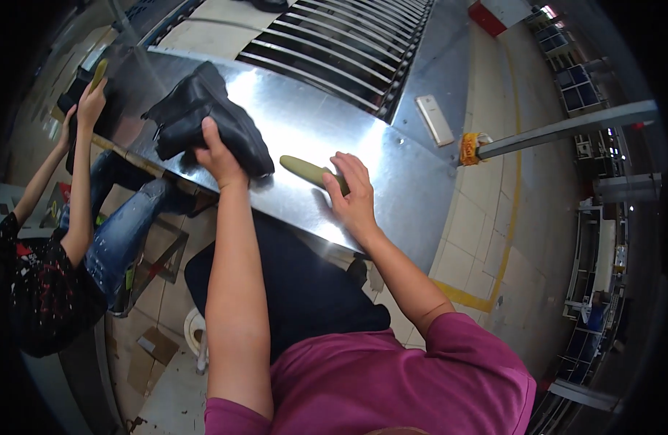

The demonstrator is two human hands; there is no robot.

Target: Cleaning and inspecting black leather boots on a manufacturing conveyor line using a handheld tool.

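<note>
A black boot [236, 127] is in my left hand [221, 159], with my thumb pressed on its upper and the other fingers hidden beneath. Its sole side faces right, over the metal tabletop [290, 116]. To the right, my right hand [352, 192] is closed around one end of an olive-green, long, rounded piece [301, 170], whose free end points left toward the boot's toe. What this piece is I cannot make out. It lies low over the shiny surface, and the two hands are apart.
Beyond the tabletop runs a roller conveyor [334, 43]. A phone [435, 120] lies at the right, near a metal bar [566, 129] wrapped in yellow tape. At left, a co-worker's hand [93, 101] holds a similar green piece near dark footwear. A cardboard box [157, 345] stands on the floor.
</note>
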